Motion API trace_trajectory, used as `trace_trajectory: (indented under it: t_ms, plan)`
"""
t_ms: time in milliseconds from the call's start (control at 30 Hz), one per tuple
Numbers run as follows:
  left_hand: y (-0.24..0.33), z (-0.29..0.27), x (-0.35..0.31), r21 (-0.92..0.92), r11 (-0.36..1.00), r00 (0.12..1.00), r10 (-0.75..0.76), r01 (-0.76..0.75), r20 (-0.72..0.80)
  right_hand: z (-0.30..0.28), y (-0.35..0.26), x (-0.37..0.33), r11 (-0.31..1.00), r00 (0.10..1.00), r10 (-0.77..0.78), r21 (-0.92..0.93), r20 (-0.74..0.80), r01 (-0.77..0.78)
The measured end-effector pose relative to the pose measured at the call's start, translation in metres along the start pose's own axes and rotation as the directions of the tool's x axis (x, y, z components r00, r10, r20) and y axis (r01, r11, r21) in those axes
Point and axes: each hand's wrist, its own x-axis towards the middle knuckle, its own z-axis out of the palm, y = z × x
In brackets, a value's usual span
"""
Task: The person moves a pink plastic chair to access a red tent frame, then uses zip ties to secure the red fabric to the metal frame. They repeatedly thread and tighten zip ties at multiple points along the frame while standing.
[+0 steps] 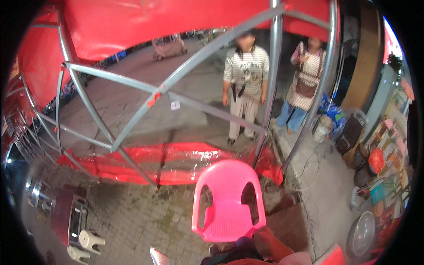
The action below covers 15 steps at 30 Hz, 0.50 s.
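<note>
A bright pink plastic armchair [227,212] stands right in front of me on the paving, its seat facing me. My right arm comes in from the lower edge, and my right hand [266,240] is close to the front of the chair's right armrest. Its fingers are blurred and cannot be made out, nor whether it touches the chair. My left hand is outside the picture. A white printed sheet or booklet [158,256] pokes up at the lower edge, left of my dark clothing; what holds it is hidden.
Crossed metal poles [194,66] and red sheeting [145,20] form a frame ahead. Beyond it stand a person in a striped top [246,70] and a person in an apron [304,79]. Cream stools [91,240] are at left; a metal basin [362,234] and piled goods at right.
</note>
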Motion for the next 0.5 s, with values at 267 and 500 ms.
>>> trace_trajectory:
  t_ms: [267, 500]
  plan:
    - [0.218, -0.016, 0.028, -0.076, 0.958, 0.935, 0.286, -0.277, 0.207, -0.117, -0.076, -0.001, 0.969, 0.883, -0.027, 0.204, -0.468, 0.138]
    - [0.487, -0.039, -0.008, -0.368, 0.429, 0.411, 0.902, -0.825, 0.132, -0.165, -0.355, 0.056, 0.665, 0.466, -0.732, -0.671, -0.497, 0.329]
